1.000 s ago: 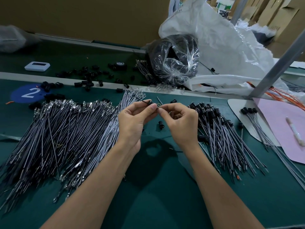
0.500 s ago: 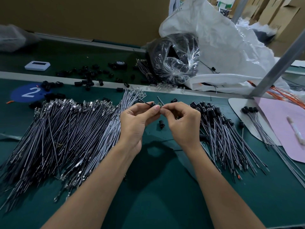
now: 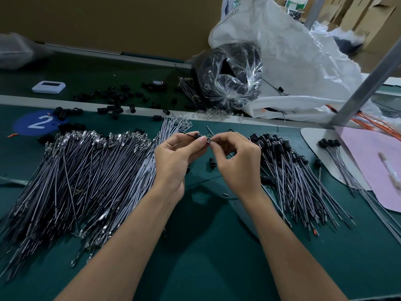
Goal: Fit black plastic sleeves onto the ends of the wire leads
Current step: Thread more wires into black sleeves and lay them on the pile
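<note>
Our left hand (image 3: pixel 173 157) and right hand (image 3: pixel 238 161) meet just above the green counter (image 3: pixel 195 257). The left hand pinches a small black sleeve (image 3: pixel 197 135) between thumb and first finger, and its other fingers are curled. The right hand has its fingers curled too, and its fingertips pinch the end of a thin wire lead (image 3: pixel 188 134) right next to the sleeve.

We think we are in the middle of pushing the sleeve onto the lead. Next we need to hold the lead straight and slide the sleeve along until it sits snug on the end. Then the lead can go with the pile of done leads (image 3: pixel 288 170) on the right, and we take a new one from the pile of bare leads (image 3: pixel 86 170) on the left. A spare sleeve (image 3: pixel 212 162) lies on the counter under our hands.

Our fingers hide the spot where sleeve and lead meet, so we cannot tell how far on the sleeve is. The lead is very thin and hard to follow.
</note>
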